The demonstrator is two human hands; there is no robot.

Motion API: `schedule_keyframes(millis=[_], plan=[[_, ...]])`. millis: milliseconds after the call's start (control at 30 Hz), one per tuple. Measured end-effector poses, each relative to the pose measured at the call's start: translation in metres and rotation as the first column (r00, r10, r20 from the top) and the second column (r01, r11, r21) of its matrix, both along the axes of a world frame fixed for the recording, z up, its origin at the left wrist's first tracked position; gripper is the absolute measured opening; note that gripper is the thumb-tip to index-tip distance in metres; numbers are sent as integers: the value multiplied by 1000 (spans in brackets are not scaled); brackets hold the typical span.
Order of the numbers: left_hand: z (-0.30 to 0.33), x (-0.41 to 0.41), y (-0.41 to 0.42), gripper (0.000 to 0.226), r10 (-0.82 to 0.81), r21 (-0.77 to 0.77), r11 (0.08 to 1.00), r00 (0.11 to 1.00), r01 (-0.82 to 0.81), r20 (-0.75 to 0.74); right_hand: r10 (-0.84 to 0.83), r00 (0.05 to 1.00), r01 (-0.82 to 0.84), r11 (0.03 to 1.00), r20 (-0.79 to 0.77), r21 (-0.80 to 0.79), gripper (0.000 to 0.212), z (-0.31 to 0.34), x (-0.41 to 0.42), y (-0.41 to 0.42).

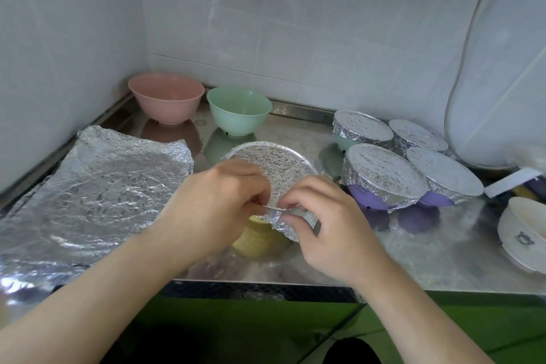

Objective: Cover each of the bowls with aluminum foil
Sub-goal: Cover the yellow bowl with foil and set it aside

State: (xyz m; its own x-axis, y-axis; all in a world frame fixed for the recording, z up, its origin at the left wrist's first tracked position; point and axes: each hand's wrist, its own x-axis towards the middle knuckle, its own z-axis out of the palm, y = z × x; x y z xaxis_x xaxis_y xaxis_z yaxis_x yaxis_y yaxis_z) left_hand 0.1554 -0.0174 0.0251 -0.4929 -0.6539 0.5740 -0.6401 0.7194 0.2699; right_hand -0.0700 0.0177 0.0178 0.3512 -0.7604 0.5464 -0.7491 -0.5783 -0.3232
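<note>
- Soft, diffuse, even illumination; cool white cast on the tiled wall (295, 38).
- Bright glare patch on the loose foil sheet (97, 192) at its lower left corner, blown out to white.
- Mirror-like reflections of bowls on the steel counter (413, 260); only faint shadows beneath them.
- Wide-angle distortion: tile lines and counter edge bowed toward the frame borders.
- Slight softness at the hands; forearms near the bottom edge blurred.
- Dark, underexposed zone below the counter front.
</note>
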Motion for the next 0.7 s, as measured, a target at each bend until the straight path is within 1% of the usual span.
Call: schedule_keyframes(millis=[67, 167, 233, 433, 567, 700], plan=[[4, 3, -1, 19, -7, 1, 1000, 1000, 7, 3, -23, 1000, 23, 999, -1, -38, 7, -1, -2, -2], [5, 0, 1, 17, -68, -28, 997, 997, 69, 24, -42, 999, 42, 996, -4, -80, 9, -1, 3, -4], [2, -4, 2, 17, -97, -23, 995, 995, 98, 10, -37, 999, 36, 995, -6, -93, 8, -2, 8, -3], [0, -3, 1, 18, -85, -23, 996, 996, 84, -28, -36, 999, 37, 996, 15, -78, 9, -2, 2, -3], [-1, -4, 2, 14, -104, -26, 994, 994, 104, -11, -53, 999, 54, 993, 10, -101, 9, -3, 6, -5], [-3, -5, 1, 19, -108, -13, 994, 994, 107, -7, -29, 999, 31, 996, 21, -88, 7, -4, 9, 0]])
